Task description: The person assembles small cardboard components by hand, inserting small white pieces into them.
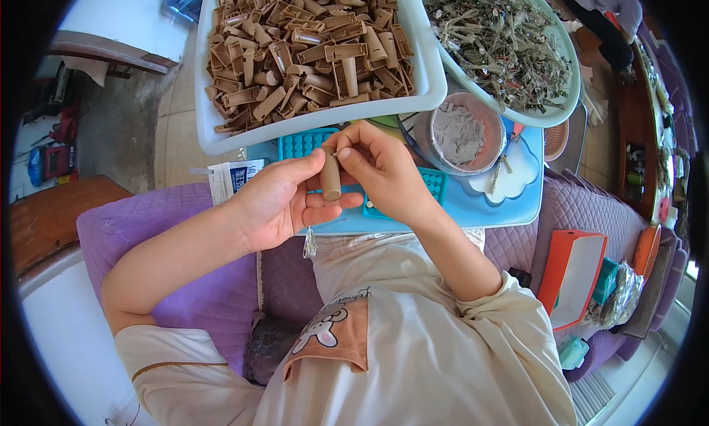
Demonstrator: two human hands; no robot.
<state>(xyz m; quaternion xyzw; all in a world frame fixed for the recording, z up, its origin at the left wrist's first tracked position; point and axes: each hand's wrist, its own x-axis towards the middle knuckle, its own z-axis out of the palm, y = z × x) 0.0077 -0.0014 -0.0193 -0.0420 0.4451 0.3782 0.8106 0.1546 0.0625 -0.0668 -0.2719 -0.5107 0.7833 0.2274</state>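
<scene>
My left hand (275, 204) holds a small brown plastic casing (331, 176), a rounded tube shape, upright between thumb and fingers. My right hand (380, 171) pinches at the casing's upper end with thumb and forefinger; its fingertips partly cover that end. Below the left fingers dangles a little bundle of clear, shiny wire (309, 243); where its upper part goes is hidden by the hand. Just beyond the hands, a white tub (325, 121) is heaped with many similar brown casings (303, 49).
A pale green basin (572, 93) of tangled clear wires stands at the far right. Near it sits a round bucket (437, 156) with whitish strips. Teal dimpled trays (436, 183) lie on the blue table (509, 213). An orange-red box (569, 278) rests on the purple sofa (177, 241).
</scene>
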